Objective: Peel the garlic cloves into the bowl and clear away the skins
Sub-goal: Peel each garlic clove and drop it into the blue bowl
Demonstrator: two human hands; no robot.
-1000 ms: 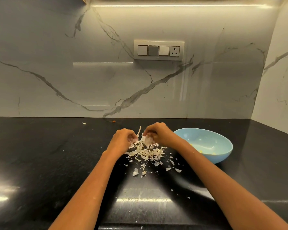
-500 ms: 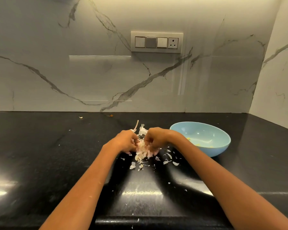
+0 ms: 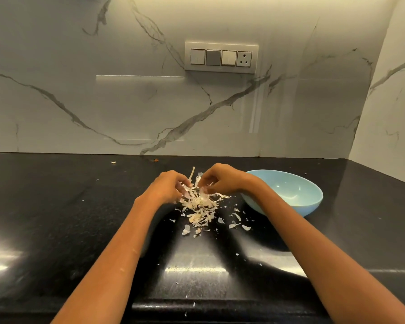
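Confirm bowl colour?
Light blue, inside and out. The bowl shows plainly in the head view, beside the right forearm on the black counter.

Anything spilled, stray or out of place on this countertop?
Mostly expected mess: the garlic skins are heaped between the left hand and right hand, beside the blue bowl. But loose flakes have scattered toward the counter's front edge, and one stray piece lies far off by the backsplash.
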